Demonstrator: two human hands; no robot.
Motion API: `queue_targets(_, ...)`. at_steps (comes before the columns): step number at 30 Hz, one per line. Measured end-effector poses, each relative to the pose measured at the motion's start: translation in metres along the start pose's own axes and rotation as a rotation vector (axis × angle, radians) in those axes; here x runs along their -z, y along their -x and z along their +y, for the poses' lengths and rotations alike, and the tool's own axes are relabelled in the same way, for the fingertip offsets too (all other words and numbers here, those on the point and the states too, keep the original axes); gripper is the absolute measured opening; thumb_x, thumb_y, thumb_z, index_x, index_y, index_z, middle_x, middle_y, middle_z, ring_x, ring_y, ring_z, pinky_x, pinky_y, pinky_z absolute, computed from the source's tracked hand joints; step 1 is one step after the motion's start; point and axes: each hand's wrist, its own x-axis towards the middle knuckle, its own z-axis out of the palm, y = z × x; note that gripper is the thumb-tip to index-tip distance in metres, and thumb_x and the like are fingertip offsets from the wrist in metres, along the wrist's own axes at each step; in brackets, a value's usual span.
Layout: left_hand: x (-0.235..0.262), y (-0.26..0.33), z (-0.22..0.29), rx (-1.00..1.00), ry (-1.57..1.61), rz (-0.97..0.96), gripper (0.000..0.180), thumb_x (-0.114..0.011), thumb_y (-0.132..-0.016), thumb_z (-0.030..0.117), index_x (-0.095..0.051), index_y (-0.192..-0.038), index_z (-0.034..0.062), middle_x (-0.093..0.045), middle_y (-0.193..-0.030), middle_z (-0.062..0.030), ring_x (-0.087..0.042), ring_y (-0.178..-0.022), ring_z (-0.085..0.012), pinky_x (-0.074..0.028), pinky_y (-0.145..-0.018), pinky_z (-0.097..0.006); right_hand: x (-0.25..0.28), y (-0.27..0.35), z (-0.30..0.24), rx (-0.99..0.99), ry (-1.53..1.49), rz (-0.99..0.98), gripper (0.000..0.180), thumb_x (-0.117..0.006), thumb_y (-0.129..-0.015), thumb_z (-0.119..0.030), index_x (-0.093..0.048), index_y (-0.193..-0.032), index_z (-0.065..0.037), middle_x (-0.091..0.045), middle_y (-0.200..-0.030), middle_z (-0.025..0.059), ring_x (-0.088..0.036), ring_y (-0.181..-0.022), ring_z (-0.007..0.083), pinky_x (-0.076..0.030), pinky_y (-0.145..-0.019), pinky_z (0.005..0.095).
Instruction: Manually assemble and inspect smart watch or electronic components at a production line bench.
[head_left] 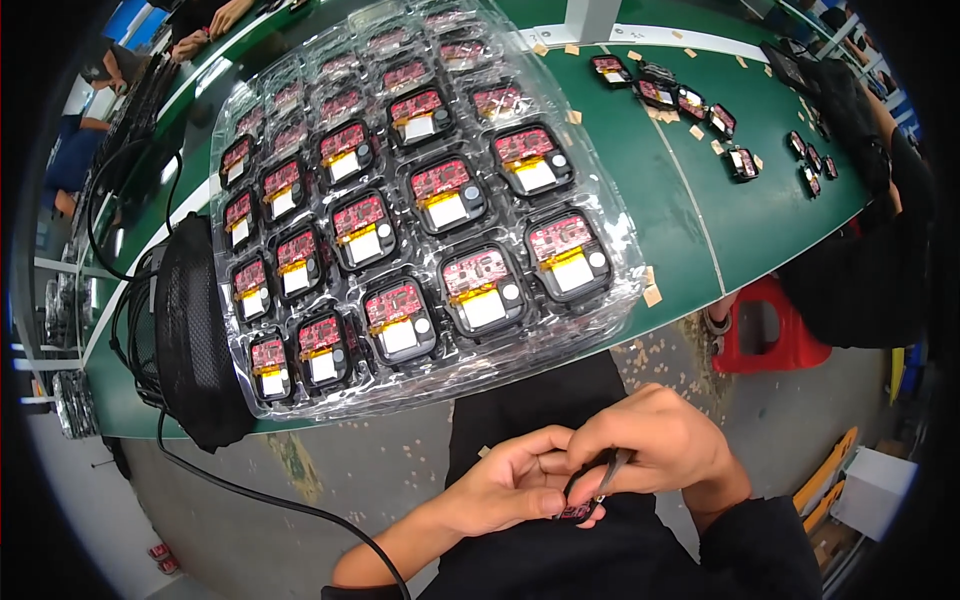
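Observation:
My left hand point(500, 488) is closed on a small black device housing with a red circuit board point(577, 512), held low above my lap. Fingers and thumb hide much of that housing. Curled above it, my right hand point(662, 438) grips slim grey tweezers point(614, 470) whose tips point down at the board; whether they touch it I cannot tell. In front of both hands, a stack of clear plastic trays point(622, 235) lies on the green table. Similar housings point(478, 290) sit in its pockets, showing red boards, yellow tape and white rectangles.
A black mesh bag point(200, 330) and a black cable point(270, 492) are at left. More housings point(690, 100) and tan paper bits point(653, 294) lie on the green table point(660, 190). A red stool point(770, 325) and another person in black point(850, 270) are at right.

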Motion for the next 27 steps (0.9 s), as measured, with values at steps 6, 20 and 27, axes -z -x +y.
queue_targets(6,0.01,0.004,0.002,-0.001,0.0,0.066,0.065,-0.075,-0.093,0.017,-0.042,-0.144,-0.0049,-0.06,-0.131,-0.0183,-0.066,-0.114,-0.03,-0.055,-0.099,-0.044,-0.005,0.001,0.011,-0.061,-0.042,0.083,0.022,-0.085,-0.08,-0.008,-0.076,-0.098,-0.001,-0.075,-0.082,0.0091,-0.069,-0.059,0.0179,-0.049,-0.051,0.0273)
queue_targets(20,0.011,0.004,-0.01,-0.544,-0.331,0.347,0.061,-0.086,-0.076,0.002,-0.06,-0.131,0.004,-0.055,-0.134,-0.0197,-0.062,-0.123,-0.0322,-0.049,-0.109,-0.044,-0.012,0.008,0.004,-0.092,0.393,0.19,0.041,-0.082,-0.081,-0.009,-0.068,-0.119,-0.003,-0.062,-0.096,0.0087,-0.067,-0.081,0.0255,-0.055,-0.064,0.0338)
queue_targets(27,0.014,0.005,-0.017,-0.646,-0.301,0.35,0.059,-0.082,-0.08,-0.002,-0.057,-0.132,0.0052,-0.055,-0.13,-0.02,-0.059,-0.127,-0.0359,-0.047,-0.112,-0.049,-0.03,0.015,0.02,0.097,0.744,0.306,0.032,-0.081,-0.075,-0.007,-0.073,-0.106,-0.005,-0.067,-0.091,0.0047,-0.063,-0.066,0.0175,-0.05,-0.053,0.0294)
